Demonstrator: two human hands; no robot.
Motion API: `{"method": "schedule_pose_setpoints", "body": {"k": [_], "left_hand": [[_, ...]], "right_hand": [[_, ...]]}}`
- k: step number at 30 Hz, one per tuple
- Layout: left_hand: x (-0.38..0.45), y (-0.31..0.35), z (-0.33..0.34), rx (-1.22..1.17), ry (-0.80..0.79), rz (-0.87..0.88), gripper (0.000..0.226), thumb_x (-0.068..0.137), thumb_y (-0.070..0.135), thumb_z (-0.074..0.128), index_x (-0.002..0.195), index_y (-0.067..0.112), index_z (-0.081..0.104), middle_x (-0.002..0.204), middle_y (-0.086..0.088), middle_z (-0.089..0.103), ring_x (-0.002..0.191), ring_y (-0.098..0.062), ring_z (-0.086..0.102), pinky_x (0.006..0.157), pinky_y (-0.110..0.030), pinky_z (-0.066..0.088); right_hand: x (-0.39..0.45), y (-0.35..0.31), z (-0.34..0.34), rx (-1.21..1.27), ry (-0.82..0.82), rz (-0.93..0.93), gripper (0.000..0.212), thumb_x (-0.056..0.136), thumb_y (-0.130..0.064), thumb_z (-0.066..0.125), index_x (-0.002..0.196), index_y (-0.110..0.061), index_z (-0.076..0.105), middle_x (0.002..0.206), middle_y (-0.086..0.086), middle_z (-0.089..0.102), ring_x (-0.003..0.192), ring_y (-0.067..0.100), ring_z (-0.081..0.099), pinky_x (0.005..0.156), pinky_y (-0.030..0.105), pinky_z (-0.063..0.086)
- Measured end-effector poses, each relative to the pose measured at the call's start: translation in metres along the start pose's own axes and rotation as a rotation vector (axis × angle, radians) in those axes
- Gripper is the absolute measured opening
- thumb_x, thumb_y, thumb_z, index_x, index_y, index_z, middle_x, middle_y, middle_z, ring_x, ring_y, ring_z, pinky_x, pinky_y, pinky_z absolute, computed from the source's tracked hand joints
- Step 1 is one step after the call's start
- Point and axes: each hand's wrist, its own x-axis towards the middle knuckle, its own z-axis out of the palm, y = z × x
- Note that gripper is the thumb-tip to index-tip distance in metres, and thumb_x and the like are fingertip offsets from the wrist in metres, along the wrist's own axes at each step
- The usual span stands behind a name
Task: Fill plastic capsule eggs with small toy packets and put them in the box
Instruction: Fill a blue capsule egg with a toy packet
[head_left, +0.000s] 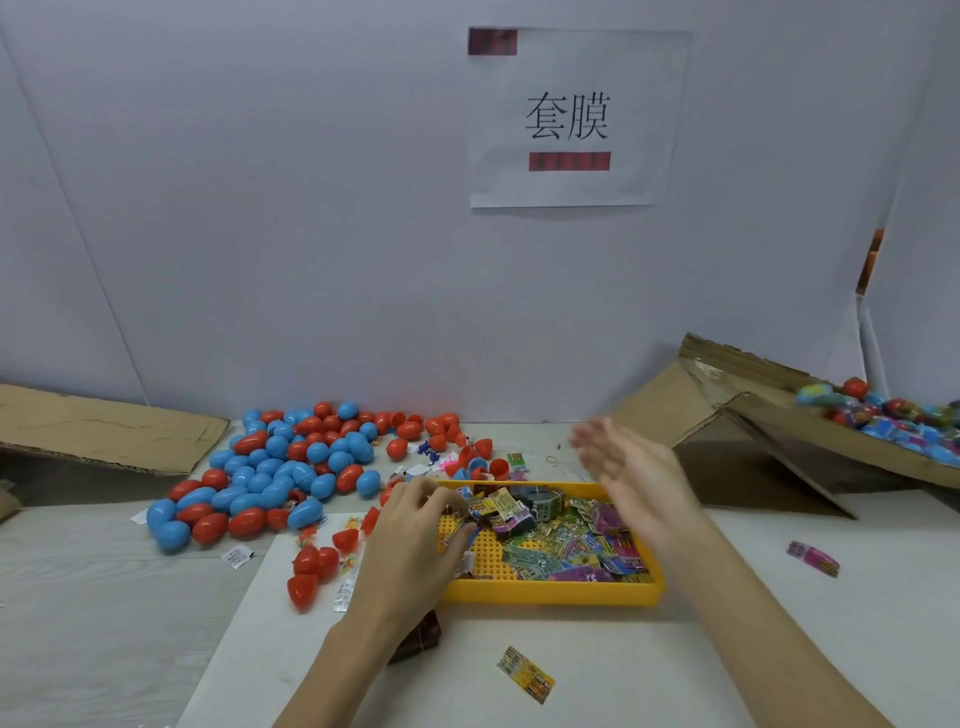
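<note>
Over one yellow tray (550, 595): two hands, left hand (415, 535) on packets (571, 545), right hand (631, 475) blurred.

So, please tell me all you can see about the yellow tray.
The yellow tray looks like plastic: shallow, rectangular, with a low rim and a perforated floor. It lies flat on the white table, right of the eggs, holding colourful packets. The left hand reaches in among them; the blurred right hand hovers open above.
</note>
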Motion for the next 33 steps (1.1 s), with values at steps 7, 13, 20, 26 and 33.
{"method": "schedule_pose_setpoints", "body": {"k": [7, 13, 20, 26, 33], "left_hand": [[0.004, -0.013, -0.004, -0.073, -0.030, -0.098, 0.020, 0.095, 0.040, 0.068, 0.110, 0.026, 0.068, 0.108, 0.012, 0.054, 0.103, -0.005, 0.047, 0.083, -0.019, 0.043], [0.008, -0.073, -0.028, 0.309, -0.074, -0.357, 0.040, 0.106, 0.043, 0.045, 0.140, 0.030, 0.059, 0.149, 0.000, 0.052, 0.136, -0.020, 0.045, 0.111, -0.037, 0.036], [0.010, -0.083, -0.027, 0.425, -0.180, -0.455, 0.035, 0.106, 0.031, 0.040, 0.123, 0.016, 0.068, 0.149, -0.007, 0.043, 0.129, -0.026, 0.049, 0.104, -0.041, 0.041], [0.006, -0.083, -0.029, 0.106, -0.084, -0.467, 0.027, 0.094, 0.003, 0.063, 0.120, 0.008, 0.070, 0.124, -0.005, 0.051, 0.112, -0.022, 0.054, 0.091, -0.032, 0.048], [0.010, -0.045, -0.029, -0.066, -0.013, -0.196, 0.052, 0.089, 0.011, 0.077, 0.136, 0.014, 0.056, 0.131, 0.001, 0.059, 0.116, -0.014, 0.058, 0.098, -0.024, 0.049]], "right_hand": [[-0.016, 0.058, 0.018, -0.256, -0.152, 0.079, 0.026, 0.107, -0.016, 0.053, 0.111, 0.000, 0.074, 0.095, 0.016, 0.078, 0.085, 0.022, 0.076, 0.070, 0.025, 0.061], [-0.017, 0.060, 0.014, -0.287, -0.174, 0.119, 0.028, 0.106, -0.018, 0.055, 0.107, 0.000, 0.076, 0.092, 0.016, 0.077, 0.082, 0.022, 0.075, 0.067, 0.025, 0.060], [-0.015, 0.062, 0.012, -0.298, -0.191, 0.115, 0.026, 0.106, -0.016, 0.055, 0.106, -0.001, 0.076, 0.092, 0.014, 0.078, 0.081, 0.019, 0.075, 0.067, 0.024, 0.059], [-0.014, 0.064, 0.011, -0.303, -0.193, 0.112, 0.026, 0.107, -0.015, 0.054, 0.106, -0.002, 0.077, 0.091, 0.013, 0.078, 0.079, 0.018, 0.075, 0.065, 0.023, 0.059], [-0.017, 0.063, 0.011, -0.313, -0.208, 0.090, 0.024, 0.106, -0.015, 0.057, 0.104, -0.004, 0.078, 0.090, 0.012, 0.078, 0.077, 0.017, 0.074, 0.067, 0.023, 0.060]]}}
